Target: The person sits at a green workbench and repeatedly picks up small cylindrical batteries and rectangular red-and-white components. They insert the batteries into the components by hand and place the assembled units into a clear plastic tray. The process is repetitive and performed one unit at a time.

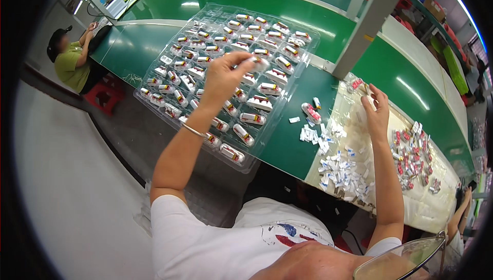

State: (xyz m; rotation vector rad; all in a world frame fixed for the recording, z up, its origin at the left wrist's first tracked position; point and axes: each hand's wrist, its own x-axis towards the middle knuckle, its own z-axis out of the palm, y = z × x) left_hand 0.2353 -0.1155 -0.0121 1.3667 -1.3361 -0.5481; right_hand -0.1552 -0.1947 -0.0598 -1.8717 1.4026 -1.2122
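My left hand (226, 77) is raised over a clear plastic tray (251, 163), its thumb and fingers pinched on a small whitish piece (260, 64) that is blurred. In the tray's pockets sit many small white oblong pieces (243, 134) with red, yellow and black markings. To the right, my right hand (377, 113) hovers over a pale work surface, fingers curled together; what they hold, if anything, cannot be made out. Close to its fingertips lies a small clear-and-red piece (354, 85).
White paper slips (344, 172) are heaped on the pale sheet (426, 208). Red-and-white pieces (413, 151) form a pile farther right. A red-and-white piece (311, 113) lies on the green table (287, 141). A grey post (367, 28) rises beyond. Another person (72, 61) sits far left.
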